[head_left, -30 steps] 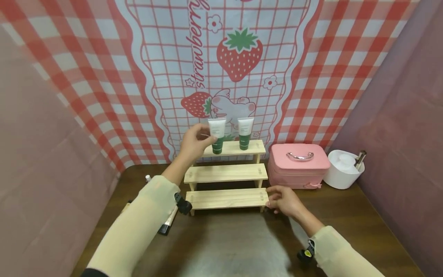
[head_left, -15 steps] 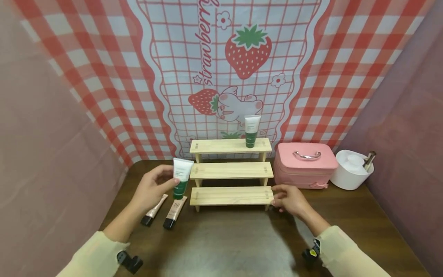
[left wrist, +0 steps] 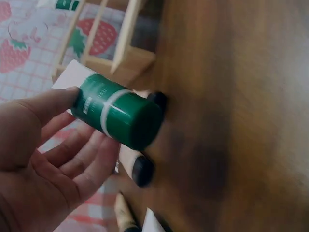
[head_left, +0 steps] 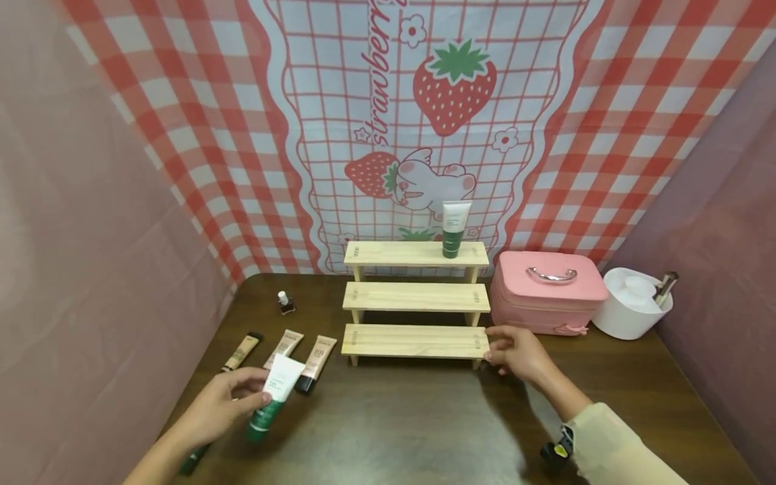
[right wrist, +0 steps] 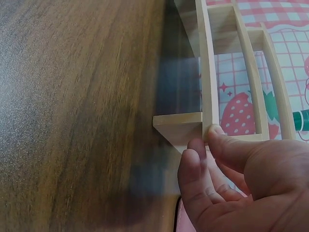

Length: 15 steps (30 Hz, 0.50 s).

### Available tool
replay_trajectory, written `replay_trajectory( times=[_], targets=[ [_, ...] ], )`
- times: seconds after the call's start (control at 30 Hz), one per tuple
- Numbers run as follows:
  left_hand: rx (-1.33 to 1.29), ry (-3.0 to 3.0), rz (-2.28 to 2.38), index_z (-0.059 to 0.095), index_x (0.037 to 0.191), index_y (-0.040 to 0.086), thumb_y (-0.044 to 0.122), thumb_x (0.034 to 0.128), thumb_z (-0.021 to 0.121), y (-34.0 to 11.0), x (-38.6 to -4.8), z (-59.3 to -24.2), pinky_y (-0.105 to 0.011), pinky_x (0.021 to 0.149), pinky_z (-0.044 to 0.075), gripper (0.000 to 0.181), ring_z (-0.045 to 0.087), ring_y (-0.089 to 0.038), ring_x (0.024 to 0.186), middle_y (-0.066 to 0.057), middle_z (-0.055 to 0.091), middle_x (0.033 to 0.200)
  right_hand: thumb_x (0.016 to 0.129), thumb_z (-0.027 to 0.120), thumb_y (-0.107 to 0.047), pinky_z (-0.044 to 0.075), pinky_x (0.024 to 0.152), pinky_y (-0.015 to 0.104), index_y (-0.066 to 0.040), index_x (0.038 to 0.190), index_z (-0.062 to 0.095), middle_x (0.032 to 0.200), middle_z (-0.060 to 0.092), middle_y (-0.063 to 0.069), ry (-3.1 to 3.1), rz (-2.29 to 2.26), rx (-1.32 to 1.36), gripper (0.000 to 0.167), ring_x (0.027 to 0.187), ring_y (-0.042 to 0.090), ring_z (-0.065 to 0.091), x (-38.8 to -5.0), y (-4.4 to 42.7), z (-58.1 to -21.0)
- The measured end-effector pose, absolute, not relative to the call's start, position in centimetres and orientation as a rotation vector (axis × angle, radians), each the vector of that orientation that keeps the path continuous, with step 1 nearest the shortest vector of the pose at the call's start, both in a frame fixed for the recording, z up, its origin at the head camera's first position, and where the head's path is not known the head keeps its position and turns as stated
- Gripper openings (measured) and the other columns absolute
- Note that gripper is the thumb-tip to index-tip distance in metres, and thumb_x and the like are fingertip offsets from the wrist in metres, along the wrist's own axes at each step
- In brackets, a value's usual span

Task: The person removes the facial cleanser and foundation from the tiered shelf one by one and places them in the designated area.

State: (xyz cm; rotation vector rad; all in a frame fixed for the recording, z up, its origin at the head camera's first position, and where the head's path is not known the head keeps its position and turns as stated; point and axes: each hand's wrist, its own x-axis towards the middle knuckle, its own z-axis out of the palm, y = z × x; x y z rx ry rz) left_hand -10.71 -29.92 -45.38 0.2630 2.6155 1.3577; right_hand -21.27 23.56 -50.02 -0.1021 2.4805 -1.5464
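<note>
My left hand pinches a white and green squeeze tube between thumb and fingers, tilted cap-down above the table's left side. In the left wrist view the green cap end of this tube points away from the palm. My right hand grips the right end of the lowest board of a three-step wooden rack. Its thumb lies on the board's edge in the right wrist view, fingers below, partly hidden. A matching tube stands cap-down on the top step, towards the right.
Two beige BB tubes, one of them nearer the rack, lie left of it. Beside them are a yellowish tube and a small white-capped bottle. A pink case and a white brush holder stand right.
My left hand has lifted the tube off the top step's left side and carried it down and left, over the table. My right hand has stayed at the rack's end.
</note>
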Motion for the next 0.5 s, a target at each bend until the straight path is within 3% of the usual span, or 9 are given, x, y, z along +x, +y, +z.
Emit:
replay_trajectory(
  times=[0.23, 0.5],
  targets=[
    [0.065, 2.414, 1.409, 0.06, 0.127, -0.014, 0.012, 0.0939, 0.074, -31.8, -9.5, -47.9, -0.035, 0.068, 0.062, 0.044, 0.07, -0.022, 0.087, -0.015, 0.072, 0.101, 0.089, 0.074, 0.004, 0.06, 0.058, 0.037, 0.009, 0.136, 0.057, 0.099, 0.073, 0.021, 2.483, -1.527, -0.067, 0.051, 0.075, 0.022, 0.07, -21.3, 23.4, -49.9],
    [-0.002, 2.363, 1.416, 0.058, 0.126, -0.019, 0.008, 0.0936, 0.072, -32.4, -8.9, -49.6, -0.038, 0.061, 0.061, 0.044, 0.069, -0.021, 0.079, -0.013, 0.074, 0.095, 0.089, 0.075, 0.003, 0.06, 0.057, 0.038, 0.011, 0.136, 0.056, 0.099, 0.073, 0.022, 2.47, -1.539, -0.088, 0.051, 0.075, 0.024, 0.07, -21.1, 23.5, -49.9]
  ],
)
